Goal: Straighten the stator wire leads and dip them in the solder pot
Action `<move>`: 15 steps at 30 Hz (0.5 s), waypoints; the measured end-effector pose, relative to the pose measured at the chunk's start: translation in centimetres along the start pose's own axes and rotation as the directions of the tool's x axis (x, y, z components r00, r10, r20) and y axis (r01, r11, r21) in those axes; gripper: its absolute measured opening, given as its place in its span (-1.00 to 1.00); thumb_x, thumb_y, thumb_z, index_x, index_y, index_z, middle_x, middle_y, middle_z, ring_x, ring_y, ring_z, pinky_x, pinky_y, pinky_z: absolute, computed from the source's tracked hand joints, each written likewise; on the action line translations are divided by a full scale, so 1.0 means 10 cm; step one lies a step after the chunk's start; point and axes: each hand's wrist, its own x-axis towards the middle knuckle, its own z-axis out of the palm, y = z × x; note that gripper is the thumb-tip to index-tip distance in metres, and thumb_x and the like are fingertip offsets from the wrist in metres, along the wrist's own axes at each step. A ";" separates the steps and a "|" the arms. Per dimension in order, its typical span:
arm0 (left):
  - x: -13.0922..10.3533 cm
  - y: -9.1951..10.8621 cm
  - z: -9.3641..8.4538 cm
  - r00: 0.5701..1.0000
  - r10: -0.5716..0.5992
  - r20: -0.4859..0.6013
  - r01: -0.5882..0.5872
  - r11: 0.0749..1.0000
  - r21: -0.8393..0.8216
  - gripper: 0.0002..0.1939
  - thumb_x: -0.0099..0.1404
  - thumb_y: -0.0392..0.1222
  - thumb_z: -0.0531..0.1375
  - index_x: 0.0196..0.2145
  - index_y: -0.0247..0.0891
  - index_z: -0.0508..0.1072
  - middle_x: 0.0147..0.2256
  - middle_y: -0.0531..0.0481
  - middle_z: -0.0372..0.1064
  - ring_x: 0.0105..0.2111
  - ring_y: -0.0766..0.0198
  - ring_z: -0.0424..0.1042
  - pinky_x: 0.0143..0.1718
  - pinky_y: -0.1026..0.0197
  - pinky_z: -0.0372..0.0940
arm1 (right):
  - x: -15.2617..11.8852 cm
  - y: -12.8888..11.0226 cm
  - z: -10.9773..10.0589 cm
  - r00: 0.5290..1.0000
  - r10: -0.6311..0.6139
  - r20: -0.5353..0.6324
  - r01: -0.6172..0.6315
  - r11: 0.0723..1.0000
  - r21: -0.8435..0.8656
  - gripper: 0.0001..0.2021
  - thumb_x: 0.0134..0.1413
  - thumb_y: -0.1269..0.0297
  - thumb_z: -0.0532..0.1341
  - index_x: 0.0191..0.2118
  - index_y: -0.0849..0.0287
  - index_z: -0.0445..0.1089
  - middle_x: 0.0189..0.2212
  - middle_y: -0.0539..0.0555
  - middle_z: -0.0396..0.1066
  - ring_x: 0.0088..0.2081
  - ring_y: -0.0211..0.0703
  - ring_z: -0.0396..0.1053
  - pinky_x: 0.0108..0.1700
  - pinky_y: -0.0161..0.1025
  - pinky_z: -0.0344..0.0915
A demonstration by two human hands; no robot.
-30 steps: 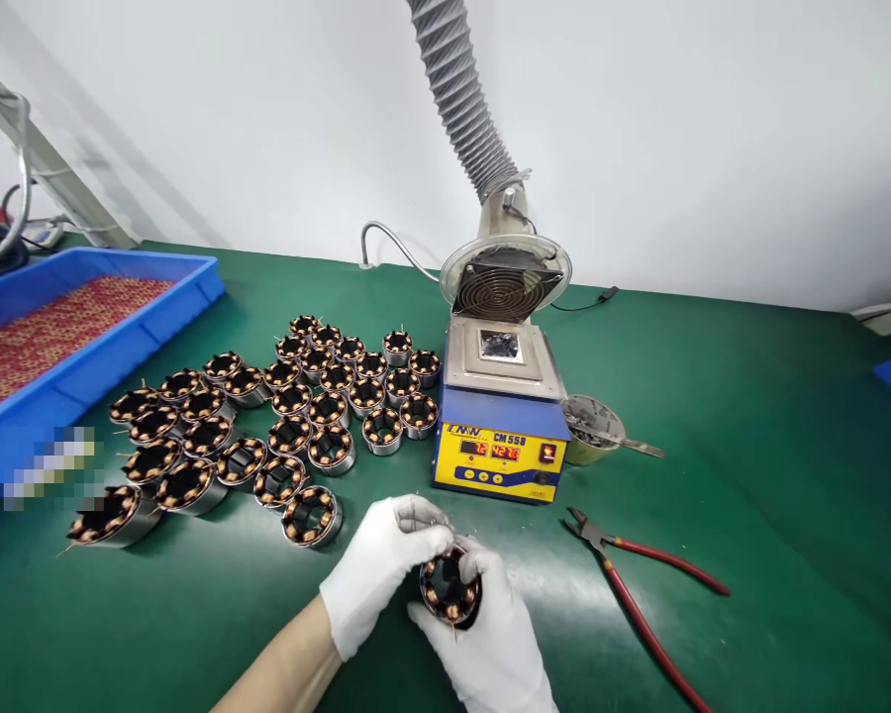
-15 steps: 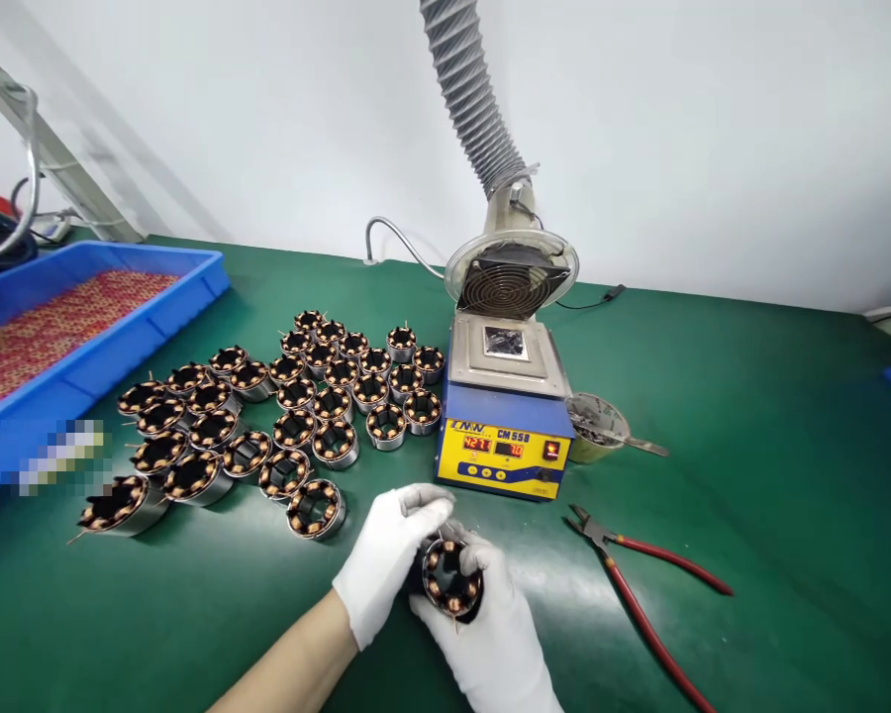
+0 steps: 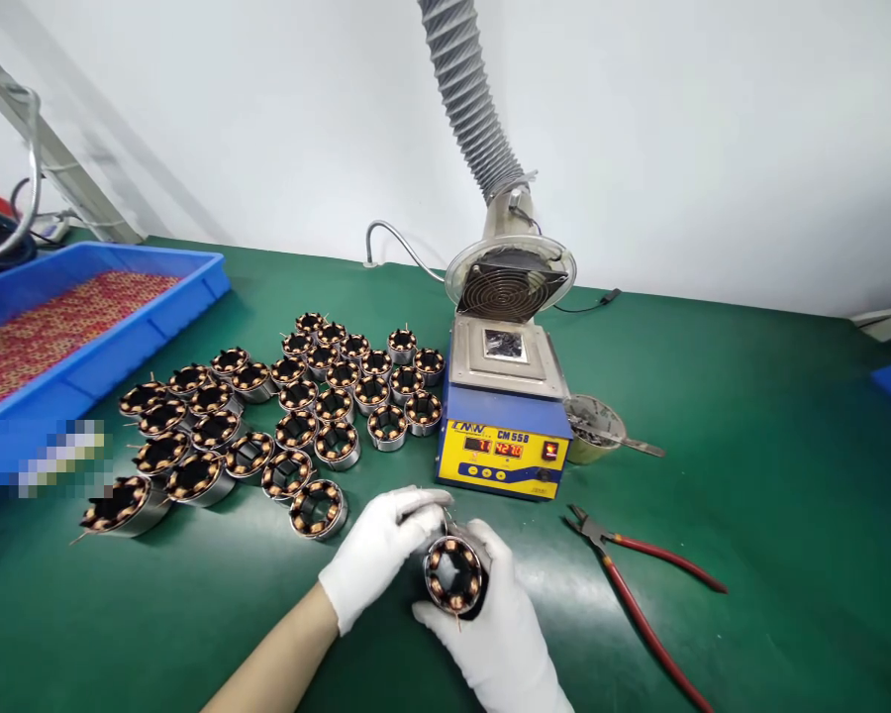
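Observation:
My right hand [image 3: 497, 619], in a white glove, is wrapped round a ring-shaped motor stator [image 3: 453, 601] with copper coils and a dark inside. Its open face is turned up toward me, and a short copper wire sticks out at its near edge. My left hand [image 3: 390, 545], also gloved, is at the far left edge of this stator, with its fingers pinched by a thin wire [image 3: 447, 519]. Several more stators [image 3: 318, 509] stand in a group on the green table to the left.
A blue and yellow solder pot [image 3: 501, 456] stands behind my hands, under a fan hood with a grey duct [image 3: 464, 89]. Right of it are a cup [image 3: 595, 426] holding a flat tool and red-handled cutters [image 3: 645, 614]. A blue tray [image 3: 96, 391] sits at left.
My left hand has shifted slightly to the left. My right thumb has moved off the stator's opening toward its right side, and more of the coil ring shows.

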 end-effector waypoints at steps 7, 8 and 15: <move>-0.05 -0.13 -0.10 0.980 0.055 -0.191 -0.056 0.998 0.002 -0.60 0.22 -0.04 0.04 -0.20 -0.38 0.50 -0.11 -0.11 0.40 -0.07 0.29 0.37 0.06 0.32 0.28 | 0.11 -0.47 -0.42 0.888 0.400 0.229 -0.450 0.860 0.241 -0.46 -0.42 0.39 0.18 -0.13 0.15 0.12 -0.30 0.01 0.35 -0.30 -0.15 0.34 -0.23 -0.22 0.26; -0.07 -0.19 -0.09 0.975 0.125 -0.186 -0.110 0.990 0.089 -0.65 0.23 -0.07 0.05 -0.24 -0.34 0.52 -0.15 -0.08 0.42 -0.09 0.30 0.38 0.04 0.33 0.29 | 0.17 -0.49 -0.54 0.891 0.367 0.267 -0.445 0.823 0.354 -0.44 -0.43 0.40 0.18 -0.12 0.15 0.11 -0.34 0.00 0.36 -0.35 -0.17 0.35 -0.30 -0.26 0.26; -0.08 -0.37 -0.04 0.592 0.797 0.123 -0.707 0.440 0.554 -0.88 0.23 -0.29 0.14 -0.28 -0.18 0.45 -0.31 0.15 0.42 -0.25 0.51 0.36 -0.06 0.49 0.20 | 1.10 -0.86 -1.45 0.984 -0.008 0.175 -0.113 0.737 0.667 -0.33 -0.17 0.17 0.32 0.11 0.19 0.15 -0.02 0.24 0.28 -0.08 -0.05 0.33 -0.07 -0.18 0.29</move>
